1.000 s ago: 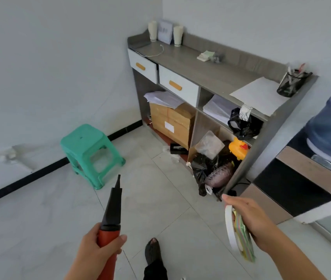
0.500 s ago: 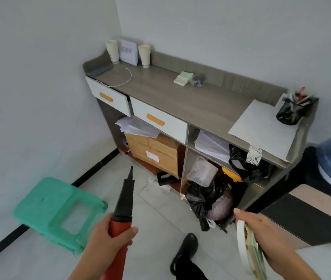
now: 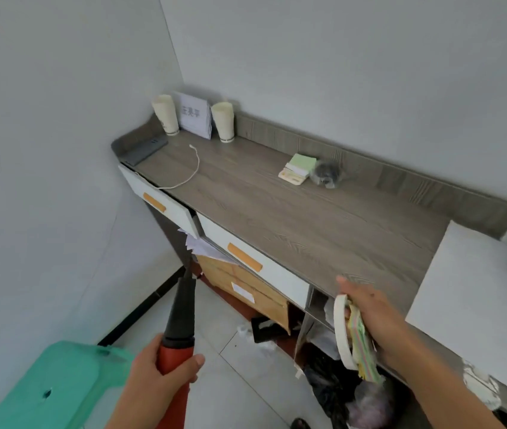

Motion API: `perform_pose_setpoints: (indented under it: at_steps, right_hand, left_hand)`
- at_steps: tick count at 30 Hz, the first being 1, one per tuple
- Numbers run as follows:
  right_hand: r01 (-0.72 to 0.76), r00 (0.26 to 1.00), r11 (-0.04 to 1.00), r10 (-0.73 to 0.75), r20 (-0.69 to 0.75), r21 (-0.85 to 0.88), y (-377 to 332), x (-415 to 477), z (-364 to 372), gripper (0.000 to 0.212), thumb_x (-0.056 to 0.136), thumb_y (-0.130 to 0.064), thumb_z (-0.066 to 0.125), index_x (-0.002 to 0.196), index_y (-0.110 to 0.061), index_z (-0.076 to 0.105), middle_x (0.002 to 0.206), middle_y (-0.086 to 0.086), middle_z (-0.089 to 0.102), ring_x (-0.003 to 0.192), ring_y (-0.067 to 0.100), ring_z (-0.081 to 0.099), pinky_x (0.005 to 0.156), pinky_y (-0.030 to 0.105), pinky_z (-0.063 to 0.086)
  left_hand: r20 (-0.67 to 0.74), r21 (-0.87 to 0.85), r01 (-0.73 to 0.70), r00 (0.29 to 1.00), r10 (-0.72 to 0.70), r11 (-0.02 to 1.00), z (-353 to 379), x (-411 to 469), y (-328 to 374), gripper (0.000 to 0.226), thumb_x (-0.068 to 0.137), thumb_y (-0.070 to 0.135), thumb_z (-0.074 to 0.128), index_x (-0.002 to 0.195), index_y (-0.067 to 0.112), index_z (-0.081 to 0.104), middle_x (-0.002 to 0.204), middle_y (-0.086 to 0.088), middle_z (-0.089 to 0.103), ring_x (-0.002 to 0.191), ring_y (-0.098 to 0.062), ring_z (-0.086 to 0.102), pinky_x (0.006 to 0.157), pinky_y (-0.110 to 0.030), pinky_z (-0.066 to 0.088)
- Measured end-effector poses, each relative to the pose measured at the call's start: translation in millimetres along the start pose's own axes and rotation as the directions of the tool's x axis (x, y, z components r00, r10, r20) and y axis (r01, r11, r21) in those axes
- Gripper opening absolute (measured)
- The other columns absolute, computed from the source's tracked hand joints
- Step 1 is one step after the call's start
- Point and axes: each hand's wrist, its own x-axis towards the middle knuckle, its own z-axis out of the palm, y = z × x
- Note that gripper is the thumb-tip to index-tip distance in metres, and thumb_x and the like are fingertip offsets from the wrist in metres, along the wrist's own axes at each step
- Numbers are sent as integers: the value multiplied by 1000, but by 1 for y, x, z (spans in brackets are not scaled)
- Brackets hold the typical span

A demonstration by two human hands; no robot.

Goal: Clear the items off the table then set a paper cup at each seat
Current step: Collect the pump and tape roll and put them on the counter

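Low at six o'clock, the left hand [image 3: 159,376] wraps its fingers round the red barrel of an air pump [image 3: 181,317], whose black nozzle points to twelve. At four o'clock the right hand [image 3: 370,311] grips a white tape roll [image 3: 340,329] and a sheaf of coloured paper [image 3: 362,345] together — right at the front edge of the grey sideboard [image 3: 292,218]. Two paper cup stacks [image 3: 165,117] (a small sign [image 3: 195,119] between them) stand at eleven o'clock, in the sideboard's far corner.

Table [image 3: 292,218]: grey wood-grain top, matt. Drawer fronts [image 3: 283,280]: smooth white panels with orange handles. Paper cups [image 3: 223,120], stacked: cream paper, matt. Stool [image 3: 54,385]: green plastic with a slight sheen. Pump [image 3: 181,317]: red plastic body, matt black nozzle. Tape roll [image 3: 340,329]: white, smooth. Box [image 3: 246,286]: brown cardboard. Floor [image 3: 240,376]: pale glossy tiles. Large sheet [image 3: 475,289]: white matt paper.
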Motion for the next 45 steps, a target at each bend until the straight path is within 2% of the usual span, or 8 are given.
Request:
perform_pose_setpoints:
  at_steps: [6,14,18,23,32,36,40,45]
  right_hand:
    - [-88,989,983,105,-102,159,-30,62,-12,46,83,-51,65,65,-12,50,53,3,49,42,13,49,50,28,40]
    - [-42,939,938,155,-306,345,-65,134,-24,42,86,-39,64,58,-12,49,51,6,46,39,18,39,52,32,33]
    - [28,907,905,155,-391,424,-88,169,-5,38,84,-36,67,56,-16,52,53,5,48,39,16,41,49,28,35]
    - [99,864,872,164,-476,480,-95,191,24,32,87,-29,67,60,-17,55,53,1,52,42,11,51,47,26,42]
    - [8,734,879,318,-601,476,-89,184,18,27,76,-36,74,66,-14,62,59,6,58,47,17,54,52,31,41]
    - [-66,654,942,291,-698,330,-94,200,-3,30,81,-40,71,66,-15,72,60,4,68,55,16,62,61,32,45]
    - [-96,591,994,94,-801,46,-116,243,-32,28,91,-38,61,72,-18,69,62,1,67,63,17,60,61,30,42]
    - [-321,607,873,-107,-788,-366,-132,299,-59,22,93,-31,50,103,-13,57,87,11,67,79,30,64,68,37,48]
  left_hand:
    - [136,30,25,990,-29,999,19,82,36,47,55,24,90,93,17,64,70,-12,74,61,-28,73,62,-40,59]
    - [260,-103,-94,958,118,990,34,249,128,26,75,20,80,96,21,66,74,-10,73,63,-24,71,58,-33,55]
    - [405,-168,-205,877,257,964,64,333,202,26,88,7,60,100,31,58,96,-11,67,86,-24,64,68,-32,50]
    - [524,-126,-470,716,461,874,120,414,280,39,84,18,73,114,31,52,106,10,63,96,-8,60,74,-22,45]
    - [464,-110,-616,662,588,780,205,475,301,50,79,13,78,120,21,51,108,8,62,100,-12,61,88,-27,49]
    - [438,-112,-644,652,619,757,213,478,297,52,79,12,77,123,18,50,110,7,61,100,-11,61,90,-27,49]
    - [399,-66,-673,659,638,737,216,476,298,53,78,15,79,123,17,51,110,7,60,98,-12,60,89,-29,49]
    - [395,-33,-677,667,632,735,217,472,302,49,78,16,80,116,23,50,105,10,59,96,-11,59,83,-24,48]
